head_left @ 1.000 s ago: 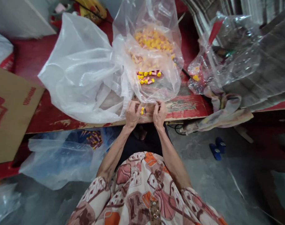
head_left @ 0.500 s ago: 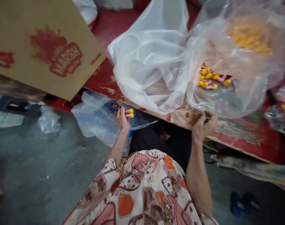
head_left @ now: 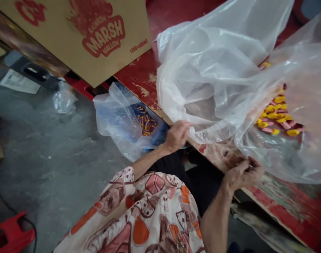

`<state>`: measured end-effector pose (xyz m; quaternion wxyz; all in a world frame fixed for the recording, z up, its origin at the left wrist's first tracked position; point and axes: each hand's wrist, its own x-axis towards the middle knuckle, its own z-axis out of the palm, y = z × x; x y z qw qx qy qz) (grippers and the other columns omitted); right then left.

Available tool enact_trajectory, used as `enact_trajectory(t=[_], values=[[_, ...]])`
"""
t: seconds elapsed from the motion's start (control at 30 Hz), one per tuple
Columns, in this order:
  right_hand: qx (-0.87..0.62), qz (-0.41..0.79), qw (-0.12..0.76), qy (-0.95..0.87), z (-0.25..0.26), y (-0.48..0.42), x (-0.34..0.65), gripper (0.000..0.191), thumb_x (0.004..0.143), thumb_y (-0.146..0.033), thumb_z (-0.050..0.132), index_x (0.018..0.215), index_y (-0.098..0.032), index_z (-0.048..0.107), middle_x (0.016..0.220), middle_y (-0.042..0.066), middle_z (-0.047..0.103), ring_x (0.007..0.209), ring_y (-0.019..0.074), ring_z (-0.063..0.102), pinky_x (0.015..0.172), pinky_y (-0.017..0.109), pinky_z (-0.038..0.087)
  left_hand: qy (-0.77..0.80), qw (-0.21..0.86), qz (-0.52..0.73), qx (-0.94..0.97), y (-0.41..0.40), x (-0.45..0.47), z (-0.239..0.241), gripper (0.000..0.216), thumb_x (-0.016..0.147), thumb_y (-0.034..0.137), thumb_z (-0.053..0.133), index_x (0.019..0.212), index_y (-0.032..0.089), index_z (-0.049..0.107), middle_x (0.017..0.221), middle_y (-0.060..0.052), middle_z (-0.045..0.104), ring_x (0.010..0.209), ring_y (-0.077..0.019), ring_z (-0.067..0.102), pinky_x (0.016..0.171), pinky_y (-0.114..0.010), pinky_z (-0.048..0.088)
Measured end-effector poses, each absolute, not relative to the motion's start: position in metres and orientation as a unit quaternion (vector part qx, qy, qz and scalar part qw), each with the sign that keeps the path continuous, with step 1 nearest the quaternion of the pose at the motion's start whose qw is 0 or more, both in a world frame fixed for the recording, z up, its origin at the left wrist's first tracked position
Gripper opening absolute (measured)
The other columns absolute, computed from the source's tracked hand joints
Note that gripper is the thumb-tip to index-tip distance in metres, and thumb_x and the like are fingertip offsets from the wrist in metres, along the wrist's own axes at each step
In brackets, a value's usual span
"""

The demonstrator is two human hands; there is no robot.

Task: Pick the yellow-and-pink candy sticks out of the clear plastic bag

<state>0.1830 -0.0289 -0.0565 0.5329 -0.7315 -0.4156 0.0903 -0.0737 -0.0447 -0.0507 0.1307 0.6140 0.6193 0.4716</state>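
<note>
My left hand (head_left: 177,135) is at the red table's front edge (head_left: 141,75), fingers loosely apart and touching the lip of a large milky plastic bag (head_left: 210,70); I see nothing in it. Below and to its left, a plastic-lined blue bin (head_left: 115,116) holds several pink sticks with yellow caps (head_left: 147,123). My right hand (head_left: 243,174) rests on the table edge with fingers bunched, against the bottom of a clear bag (head_left: 294,151). That bag holds more pink and yellow pieces (head_left: 275,117). Whether the fingers pinch anything is hidden.
A cardboard marshmallow box (head_left: 97,35) overhangs the table at the upper left. The grey concrete floor carries a crumpled piece of plastic (head_left: 64,100) and a red stool (head_left: 7,235) at the bottom left. My patterned dress fills the lower middle.
My view swung left. My left hand carried yellow-capped pink sticks over the blue bin and has come back up to the table edge without them. My right hand stayed by the clear bag.
</note>
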Motion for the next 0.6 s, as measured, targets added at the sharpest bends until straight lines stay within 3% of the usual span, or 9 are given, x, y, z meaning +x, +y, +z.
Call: enact_trajectory(t=[0.1,0.2,0.3,0.4,0.5,0.6], values=[[-0.73,0.1,0.539,-0.409,-0.049,-0.028,0.175,0.016,0.083,-0.054,0.061,0.085,-0.041,0.07,0.084,0.014,0.07,0.068,0.0372,0.068,0.073,0.066,0.053,0.599,0.116,0.315,0.727,-0.019,-0.029,-0.059,0.033,0.111,0.024,0.052,0.13,0.018,0.078,0.133,-0.014,0.076,0.121,-0.0265,0.072,0.108,-0.041,0.059],[-0.742,0.083,0.553,-0.37,-0.045,-0.027,0.169,0.011,0.08,-0.051,0.059,0.079,-0.045,0.069,0.08,0.013,0.067,0.062,0.0336,0.062,0.075,0.063,0.049,0.616,0.141,0.27,0.726,-0.014,-0.016,-0.062,0.03,0.108,0.021,0.058,0.13,0.016,0.078,0.139,-0.014,0.074,0.12,-0.0277,0.071,0.105,-0.042,0.059],[-0.752,0.053,0.532,-0.385,-0.048,-0.027,0.171,0.013,0.078,-0.048,0.057,0.079,-0.043,0.069,0.085,0.015,0.069,0.079,0.0347,0.068,0.085,0.059,0.049,0.567,0.248,0.371,0.692,-0.018,-0.026,-0.051,0.022,0.106,0.016,0.06,0.118,0.014,0.079,0.122,-0.012,0.078,0.11,-0.0228,0.073,0.103,-0.036,0.06],[-0.762,0.038,0.463,-0.451,-0.051,-0.029,0.178,0.023,0.082,-0.049,0.054,0.086,-0.03,0.068,0.093,0.016,0.071,0.091,0.0354,0.068,0.09,0.056,0.051,0.53,0.304,0.483,0.627,-0.003,-0.05,-0.03,0.027,0.11,0.019,0.053,0.126,0.013,0.074,0.11,-0.009,0.078,0.088,-0.0158,0.071,0.086,-0.028,0.061],[-0.76,0.028,0.432,-0.485,-0.052,-0.032,0.181,0.029,0.088,-0.049,0.052,0.09,-0.024,0.067,0.091,0.014,0.071,0.088,0.0305,0.067,0.087,0.048,0.052,0.556,0.284,0.559,0.546,0.045,-0.08,-0.01,0.03,0.113,0.024,0.049,0.131,0.015,0.072,0.112,-0.008,0.078,0.092,-0.016,0.072,0.088,-0.028,0.06],[-0.752,0.029,0.419,-0.508,-0.052,-0.031,0.177,0.032,0.095,-0.046,0.047,0.093,-0.022,0.068,0.093,0.013,0.073,0.088,0.0273,0.066,0.085,0.042,0.053,0.605,0.265,0.544,0.517,0.114,-0.095,0.004,0.023,0.111,0.022,0.053,0.114,0.017,0.075,0.107,-0.009,0.078,0.099,-0.0178,0.074,0.097,-0.031,0.06]])
